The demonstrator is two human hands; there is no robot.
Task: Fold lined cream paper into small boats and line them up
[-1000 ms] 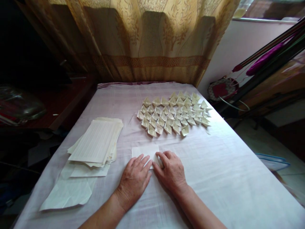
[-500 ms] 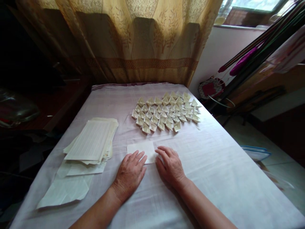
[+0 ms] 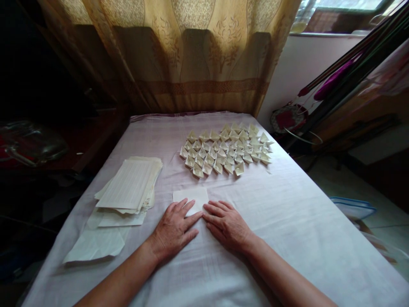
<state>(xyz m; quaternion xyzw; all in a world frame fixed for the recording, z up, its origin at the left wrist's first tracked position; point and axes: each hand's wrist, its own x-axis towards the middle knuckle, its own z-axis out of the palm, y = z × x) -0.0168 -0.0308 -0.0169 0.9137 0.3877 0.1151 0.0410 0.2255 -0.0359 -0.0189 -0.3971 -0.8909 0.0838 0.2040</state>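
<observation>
A small white sheet of paper lies flat on the cloth-covered table, partly hidden by my fingers. My left hand rests palm down over its lower left part, fingers spread. At its lower right corner, my right hand lies palm down with the fingers stretched out and close together. The tips of my two hands nearly meet at the paper's near edge. Farther back sit several folded paper boats in close rows.
To the left lies a stack of lined paper sheets, with a loose creased sheet below it. A purple-white cloth covers the table. A patterned curtain hangs behind. On the right are a pink-and-grey bag and blue-rimmed plastic.
My right fingers have moved in to the paper's near right corner. My left fingers have spread wider, the index finger reaching right. The whole view has shifted slightly.
</observation>
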